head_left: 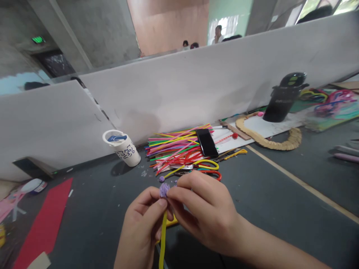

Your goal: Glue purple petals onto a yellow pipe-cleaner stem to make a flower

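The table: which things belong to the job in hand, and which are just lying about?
Seemingly in the job:
purple ball
yellow stem
coloured stems (likely)
scissors (likely)

Probably just lying about:
phone
white cup
black bottle
red sheet

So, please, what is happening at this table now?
The person's left hand grips a yellow strip just below a small purple ball, while the right hand touches the ball with its fingertips. Beyond the hands, a black phone rests partly on a pile of colourful stems.
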The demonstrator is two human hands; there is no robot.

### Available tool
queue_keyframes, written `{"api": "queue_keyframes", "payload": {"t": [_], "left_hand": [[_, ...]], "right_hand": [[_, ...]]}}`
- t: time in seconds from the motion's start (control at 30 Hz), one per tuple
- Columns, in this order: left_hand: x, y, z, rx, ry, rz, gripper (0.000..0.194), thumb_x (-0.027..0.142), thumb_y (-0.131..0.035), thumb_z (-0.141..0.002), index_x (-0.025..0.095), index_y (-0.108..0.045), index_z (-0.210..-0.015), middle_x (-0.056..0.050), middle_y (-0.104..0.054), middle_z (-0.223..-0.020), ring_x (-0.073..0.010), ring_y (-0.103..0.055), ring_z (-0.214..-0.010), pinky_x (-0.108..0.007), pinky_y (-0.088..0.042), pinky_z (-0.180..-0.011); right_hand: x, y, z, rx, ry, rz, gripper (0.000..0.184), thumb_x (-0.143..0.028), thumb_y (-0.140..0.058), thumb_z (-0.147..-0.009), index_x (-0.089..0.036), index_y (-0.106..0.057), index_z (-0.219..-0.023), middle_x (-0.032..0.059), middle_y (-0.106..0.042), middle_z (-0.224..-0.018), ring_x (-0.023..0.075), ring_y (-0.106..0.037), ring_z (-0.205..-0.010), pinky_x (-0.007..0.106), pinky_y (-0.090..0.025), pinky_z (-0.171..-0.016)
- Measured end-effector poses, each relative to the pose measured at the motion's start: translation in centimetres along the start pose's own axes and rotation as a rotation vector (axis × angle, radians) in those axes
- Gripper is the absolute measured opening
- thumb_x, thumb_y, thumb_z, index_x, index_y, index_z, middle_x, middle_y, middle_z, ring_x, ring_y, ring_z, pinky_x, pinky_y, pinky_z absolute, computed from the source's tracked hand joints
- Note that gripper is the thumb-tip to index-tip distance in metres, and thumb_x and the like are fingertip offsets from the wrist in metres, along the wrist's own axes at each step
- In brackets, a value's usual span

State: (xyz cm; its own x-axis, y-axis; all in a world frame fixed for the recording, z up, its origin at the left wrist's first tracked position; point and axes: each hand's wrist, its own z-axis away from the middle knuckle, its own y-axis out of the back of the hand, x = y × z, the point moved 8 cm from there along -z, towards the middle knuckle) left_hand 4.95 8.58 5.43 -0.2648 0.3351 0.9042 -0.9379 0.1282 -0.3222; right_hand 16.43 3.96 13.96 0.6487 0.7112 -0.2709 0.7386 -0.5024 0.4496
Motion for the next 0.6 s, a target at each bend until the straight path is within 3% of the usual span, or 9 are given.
{"api": "queue_keyframes", "payload": {"t": [0.23,0.6], "left_hand": [[-0.1,0.2,0.0,-0.001,-0.016,-0.014,0.016,0.028,-0.076,-0.071,0.017,-0.065,-0.067,0.008,-0.047,-0.046,-0.0027,-0.029,-0.04,-0.013,-0.023,-0.038],[-0.6,-0.2,0.0,-0.05,0.098,0.111,0.012,0.023,-0.073,-0.072,0.015,-0.065,-0.071,0.004,-0.058,-0.052,-0.0014,-0.032,-0.037,-0.012,-0.025,-0.037]], "right_hand": [[0.0,-0.2,0.1,0.002,0.015,0.048,0.016,-0.012,-0.055,-0.09,-0.007,-0.07,-0.085,0.01,-0.065,-0.074,0.0176,-0.053,-0.063,0.03,-0.043,-0.055],[1.3,1.0,-0.4,0.007,-0.185,-0.291,0.019,-0.009,-0.048,-0.09,-0.009,-0.066,-0.085,0.0067,-0.06,-0.078,0.0142,-0.055,-0.071,0.026,-0.047,-0.065]]}}
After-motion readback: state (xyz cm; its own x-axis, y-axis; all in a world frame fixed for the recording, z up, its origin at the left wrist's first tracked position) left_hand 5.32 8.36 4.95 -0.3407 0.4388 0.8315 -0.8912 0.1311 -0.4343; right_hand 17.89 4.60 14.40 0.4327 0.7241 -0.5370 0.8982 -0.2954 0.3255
